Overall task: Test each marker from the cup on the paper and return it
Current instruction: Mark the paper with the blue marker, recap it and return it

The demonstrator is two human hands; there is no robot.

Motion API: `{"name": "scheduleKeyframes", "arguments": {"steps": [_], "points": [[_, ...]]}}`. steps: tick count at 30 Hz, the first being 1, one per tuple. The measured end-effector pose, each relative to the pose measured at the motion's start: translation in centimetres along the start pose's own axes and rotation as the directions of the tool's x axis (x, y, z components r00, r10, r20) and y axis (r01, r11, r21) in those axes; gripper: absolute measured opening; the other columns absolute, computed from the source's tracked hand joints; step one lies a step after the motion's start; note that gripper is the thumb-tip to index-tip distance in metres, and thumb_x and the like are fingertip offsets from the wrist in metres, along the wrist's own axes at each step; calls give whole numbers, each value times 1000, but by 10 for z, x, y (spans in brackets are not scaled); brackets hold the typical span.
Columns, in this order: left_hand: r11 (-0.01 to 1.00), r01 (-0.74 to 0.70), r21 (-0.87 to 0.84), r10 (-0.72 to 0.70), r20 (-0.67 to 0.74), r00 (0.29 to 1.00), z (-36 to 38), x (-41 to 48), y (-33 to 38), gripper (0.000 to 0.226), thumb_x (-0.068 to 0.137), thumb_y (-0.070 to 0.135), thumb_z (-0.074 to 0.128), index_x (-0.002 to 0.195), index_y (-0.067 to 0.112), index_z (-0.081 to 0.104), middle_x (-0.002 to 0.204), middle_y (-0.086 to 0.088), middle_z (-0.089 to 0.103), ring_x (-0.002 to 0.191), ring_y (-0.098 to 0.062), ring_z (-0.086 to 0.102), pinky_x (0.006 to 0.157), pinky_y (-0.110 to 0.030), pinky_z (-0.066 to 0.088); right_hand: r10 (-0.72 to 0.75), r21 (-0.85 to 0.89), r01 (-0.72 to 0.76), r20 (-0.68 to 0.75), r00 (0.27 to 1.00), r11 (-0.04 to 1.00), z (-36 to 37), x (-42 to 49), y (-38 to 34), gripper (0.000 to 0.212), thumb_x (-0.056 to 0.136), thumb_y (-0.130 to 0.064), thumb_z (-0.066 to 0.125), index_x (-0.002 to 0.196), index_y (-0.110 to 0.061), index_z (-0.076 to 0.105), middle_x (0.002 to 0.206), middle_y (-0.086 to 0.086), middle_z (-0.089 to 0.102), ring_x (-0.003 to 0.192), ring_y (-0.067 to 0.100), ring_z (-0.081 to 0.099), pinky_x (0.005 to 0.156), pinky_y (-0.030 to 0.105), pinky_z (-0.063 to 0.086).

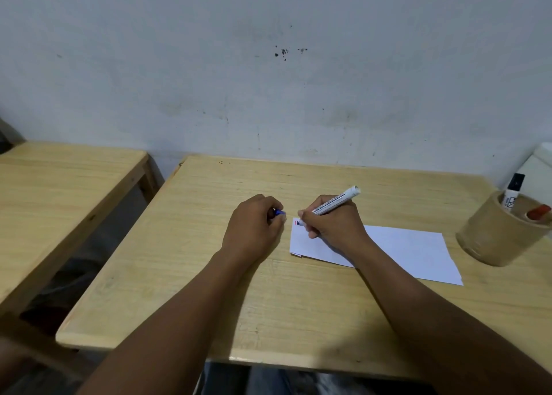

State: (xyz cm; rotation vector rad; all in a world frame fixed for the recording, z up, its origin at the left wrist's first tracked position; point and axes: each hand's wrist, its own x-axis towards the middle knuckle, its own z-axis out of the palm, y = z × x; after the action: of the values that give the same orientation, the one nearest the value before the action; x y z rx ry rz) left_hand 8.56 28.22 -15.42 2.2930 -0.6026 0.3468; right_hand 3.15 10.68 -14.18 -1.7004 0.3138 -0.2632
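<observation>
From the head camera, the right hand (331, 220) is curled tight around a white marker with dark print on its side (334, 201), holding it the way you hold a pen. The marker's tip is down on the near-left corner of the white sheet of paper (412, 253), where a small red mark and a dark blue mark (296, 222) already show. The marker's long body leans up and away to the right, with its back end pointing toward the far right. The left hand (254, 230) rests on the table just beside the paper's left edge, its fingers closed around a small blue cap (280, 213) that peeks out between them. The cap is very near the marker's tip, just to its left, so the left hand is the closer one for putting the cap back on. I think this marker is being tested right now, and next the cap needs to meet the tip head-on. The round tan wooden cup (495, 236) stands well apart at the far right, just past the paper's right end, so the right hand is nearer to it. Inside it stand a white marker with a black cap (512, 193) and a marker with a red cap (539, 212). Everything sits on a light wooden table (209, 290) pushed against a scuffed grey-white wall (268, 66). A second light wooden table (59, 191) stands to the left, with a gap between them.
</observation>
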Motion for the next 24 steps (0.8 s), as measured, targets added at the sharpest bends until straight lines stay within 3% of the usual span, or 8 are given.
{"name": "scheduleKeyframes", "arguments": {"steps": [3,6,8,14,17,24], "points": [[999,41,-26,-41,15,999,-1,0,1,13,86,27,71,97,22,76,84,7,68,75,-10,60,68,-24,43,65,82,-60,-58,996,995,-4,2,-10,17,84,-16,78,78,-3,68,65,17,68,48,22,57,44,26,39],[963,181,-198,-175,48,983,-9,2,6,8,84,24,74,90,21,77,76,7,72,72,-7,65,67,-21,49,211,356,-145,-154,965,923,-17,8,-25,11,85,-19,78,83,-13,69,58,5,59,38,11,43,40,20,27],[917,242,-316,-220,103,970,-17,8,12,4,84,22,76,87,21,78,75,1,75,67,-9,64,65,-21,49,236,482,-122,-183,954,868,-31,12,-41,14,85,-19,80,84,-14,67,56,2,55,36,7,38,37,18,23],[692,301,-656,-170,257,951,-40,44,73,6,90,16,75,95,14,78,75,7,76,73,-15,69,68,-28,55,171,581,-153,24,985,799,-81,-6,-92,13,94,-23,63,90,-11,68,68,9,69,48,14,63,45,20,43],[613,308,-727,-108,310,945,-42,54,110,13,92,16,73,102,9,77,86,-4,75,76,-18,70,73,-30,56,174,618,-130,-11,985,775,-108,-23,-100,16,94,-19,56,84,-11,66,64,10,69,45,15,62,43,20,42],[563,326,-759,-12,388,922,-18,51,173,9,90,17,75,97,12,78,84,-3,74,77,-21,70,71,-30,54,121,608,-33,-105,987,793,-157,-53,-105,17,96,-20,60,85,-7,65,59,7,69,42,13,61,40,20,41]]}}
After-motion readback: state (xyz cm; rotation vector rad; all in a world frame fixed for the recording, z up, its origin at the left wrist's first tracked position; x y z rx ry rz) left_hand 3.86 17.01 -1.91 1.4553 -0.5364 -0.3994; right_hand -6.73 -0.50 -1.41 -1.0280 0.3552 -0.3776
